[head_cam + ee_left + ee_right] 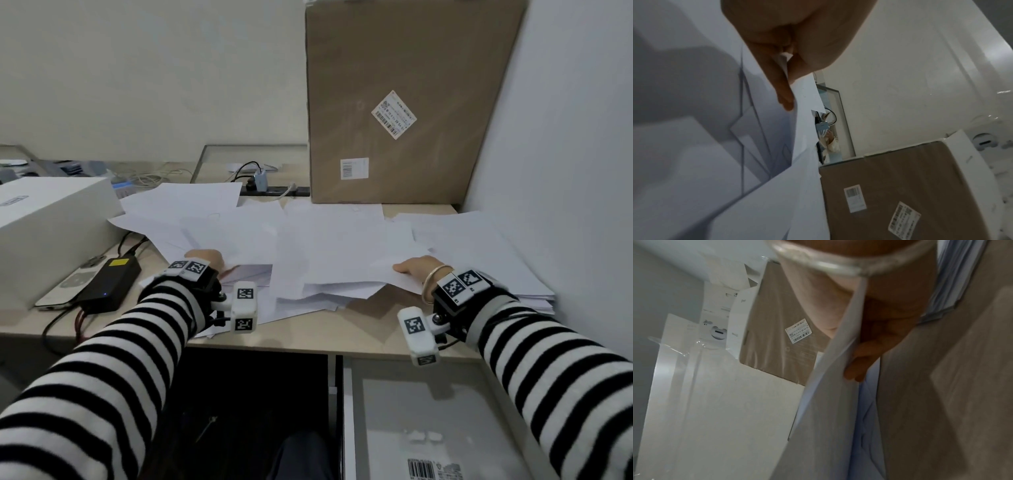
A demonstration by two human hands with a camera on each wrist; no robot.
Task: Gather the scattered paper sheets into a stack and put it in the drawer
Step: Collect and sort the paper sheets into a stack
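My left hand (797, 37) pinches a sheet corner between thumb and fingers (784, 91), closed tight on it. My right hand (875, 331) has fingers curled under a sheet's edge, thumb on top, so it grips paper too. Paper sheets (329, 240) lie fanned loosely across mid-frame of the desk (308, 339), a neater pile at the right edge. Drawer (438, 411) sits open at lower right (something flat already in it). Risk: pulling both ends inward could buckle or crease sheets, or slide loose ones off the front edge, since nothing squares them up yet.
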